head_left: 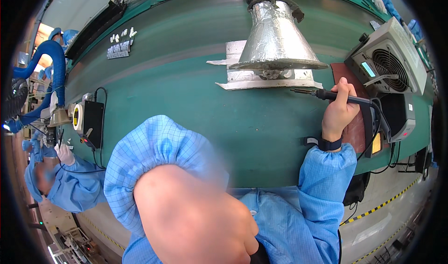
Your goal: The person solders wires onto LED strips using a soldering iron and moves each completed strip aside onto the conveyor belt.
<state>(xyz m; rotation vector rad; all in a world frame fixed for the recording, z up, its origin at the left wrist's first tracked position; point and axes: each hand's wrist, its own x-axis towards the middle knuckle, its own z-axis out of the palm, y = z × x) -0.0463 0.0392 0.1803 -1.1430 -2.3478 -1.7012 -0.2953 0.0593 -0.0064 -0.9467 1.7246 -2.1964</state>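
My right hand [339, 111] is closed around the black handle of a soldering iron [322, 94]. The iron's tip points left, just in front of a pale strip [266, 84] on the green bench. A black band [330, 144] circles my right wrist. Close to the camera, my left hand [210, 226] looms large and partly blurred at the bottom. Its fingers are curled, and what they hold, if anything, is hidden; a dark edge shows beside them. Near the right hand stands an iron holder with a yellow sponge [376, 142].
A foil-covered extraction cone [277, 35] hangs over the pale strip. To the right are a boxy fan unit [389, 61] and a black soldering station [400, 117] with cables. A black box [93, 119] stands left, beside a gloved co-worker [67, 180]. Small white parts [120, 48] lie far left.
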